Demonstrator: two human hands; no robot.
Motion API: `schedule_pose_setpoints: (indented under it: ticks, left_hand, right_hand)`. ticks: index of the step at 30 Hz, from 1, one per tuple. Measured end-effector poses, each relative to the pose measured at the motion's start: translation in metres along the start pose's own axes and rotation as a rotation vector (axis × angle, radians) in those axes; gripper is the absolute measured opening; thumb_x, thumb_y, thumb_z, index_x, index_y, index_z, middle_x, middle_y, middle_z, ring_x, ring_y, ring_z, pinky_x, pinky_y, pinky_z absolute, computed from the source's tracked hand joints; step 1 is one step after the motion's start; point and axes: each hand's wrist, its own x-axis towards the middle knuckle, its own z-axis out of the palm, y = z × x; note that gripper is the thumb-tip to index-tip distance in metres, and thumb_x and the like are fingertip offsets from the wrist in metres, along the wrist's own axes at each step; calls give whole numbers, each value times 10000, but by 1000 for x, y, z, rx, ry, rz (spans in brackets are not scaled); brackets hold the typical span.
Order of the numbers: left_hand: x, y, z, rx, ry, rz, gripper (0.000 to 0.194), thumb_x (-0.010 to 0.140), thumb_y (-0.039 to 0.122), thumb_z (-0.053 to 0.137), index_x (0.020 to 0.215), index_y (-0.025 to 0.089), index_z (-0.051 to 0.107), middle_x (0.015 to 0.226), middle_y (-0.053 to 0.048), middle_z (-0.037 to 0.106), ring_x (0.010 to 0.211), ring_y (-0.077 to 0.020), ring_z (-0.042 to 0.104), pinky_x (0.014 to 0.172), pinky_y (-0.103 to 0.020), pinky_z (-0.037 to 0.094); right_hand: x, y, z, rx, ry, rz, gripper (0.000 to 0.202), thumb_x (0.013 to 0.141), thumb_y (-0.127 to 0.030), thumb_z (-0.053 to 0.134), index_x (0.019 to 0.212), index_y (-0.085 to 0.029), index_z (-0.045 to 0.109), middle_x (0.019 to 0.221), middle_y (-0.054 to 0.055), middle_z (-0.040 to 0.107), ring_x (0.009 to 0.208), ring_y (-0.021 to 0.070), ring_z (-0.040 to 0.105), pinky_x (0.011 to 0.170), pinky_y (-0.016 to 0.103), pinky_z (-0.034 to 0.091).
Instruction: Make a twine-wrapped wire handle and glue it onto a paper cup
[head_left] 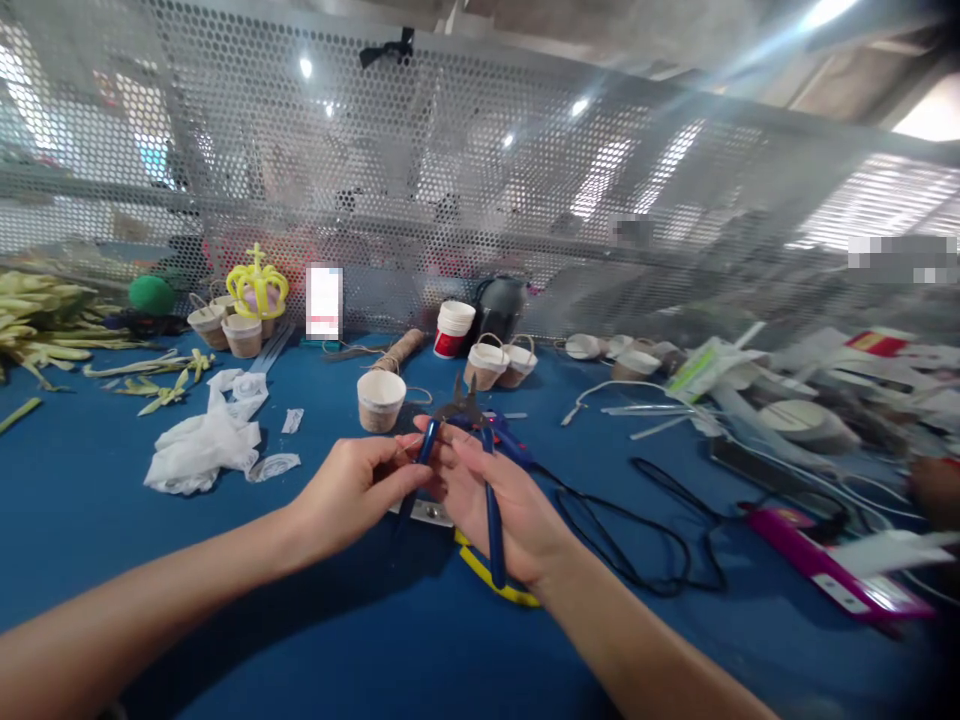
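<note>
Across my right hand (502,500) lie blue-handled cutting pliers (493,520), their handles spread and their dark jaws pointing away from me. My right fingers are partly curled around them, palm up. My left hand (360,490) is closed in a pinch beside the left handle, with a thin strand at its fingertips; its exact kind is hard to make out. Just beyond the hands stands a small white-lined paper pot (381,402). Behind the pliers, a blue glue gun (510,440) is partly hidden. A yellow curved piece (491,580) lies under my right hand.
Crumpled white cloth (206,440) lies left. Along the back are a twine roll (401,350), handled pots (486,362), a yellow crown (257,285) and a phone (324,302). Right are a black cord (652,540), a purple power strip (832,570) and clutter. A perforated screen (465,180) stands behind.
</note>
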Motion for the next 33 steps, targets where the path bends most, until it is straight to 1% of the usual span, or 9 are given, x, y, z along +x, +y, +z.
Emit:
schedule_pose_setpoints:
  ticks: [3,6,10,13,17,22,27,30,33]
  left_hand:
    - [-1,4,-3,29,16,47,291,818,366,401,742,135,562,579,19,468,531,-91,381,489,-196,314]
    - [-1,8,-8,63,87,102,324,856,335,320,836,152,587,576,18,484,516,-91,397,495,-195,326]
    - [-1,13,-13,122,114,141,304,847,291,347,832,150,616,555,16,502,479,-83,386,472,-187,320]
    - [0,14,-15,134,131,140,285,833,269,378,823,146,634,544,14,509,473,-84,387,463,-185,320]
    - [0,14,-16,109,143,111,285,827,285,392,809,146,640,532,17,509,475,-86,394,464,-184,328]
    - [1,14,-17,80,155,139,257,818,252,406,799,148,640,534,15,523,481,-87,407,482,-188,354]
    - [1,13,-16,66,150,145,240,823,238,402,847,164,630,499,29,473,469,-86,388,462,-185,334]
    - [1,13,-17,58,124,106,239,825,241,397,870,166,620,493,38,438,468,-86,376,450,-186,308]
    - [2,13,-19,12,64,54,261,834,277,377,810,154,605,510,39,431,482,-83,381,456,-186,300]
  right_hand:
    - [-2,-5,-5,-108,67,-70,298,767,-320,461,1034,-193,500,976,83,610,896,198,577,760,357,450]
    - [-5,-5,-9,-376,116,-167,314,779,-315,491,1070,-196,488,977,62,588,855,178,575,784,349,440]
    - [-8,-1,-11,-799,111,-292,329,797,-303,484,1108,-201,464,934,49,567,852,176,548,821,351,416]
    - [-8,1,-9,-970,104,-368,342,814,-284,458,1146,-205,429,946,60,551,865,177,529,814,348,419]
    - [-8,4,-8,-1076,99,-384,349,828,-289,439,1167,-211,408,975,77,544,888,190,528,804,363,428]
    - [-8,8,-9,-1162,132,-416,339,818,-300,459,1145,-215,426,1007,92,548,898,216,531,795,395,433]
    - [-7,10,-12,-1233,161,-434,308,822,-315,448,1114,-216,436,1010,103,547,900,227,533,780,405,439]
    - [-6,9,-12,-1257,161,-415,290,821,-323,447,1080,-193,456,956,104,562,868,225,540,757,391,447]
    - [-5,8,-12,-1261,155,-408,293,818,-322,450,1076,-184,459,955,105,560,850,219,542,750,383,449]
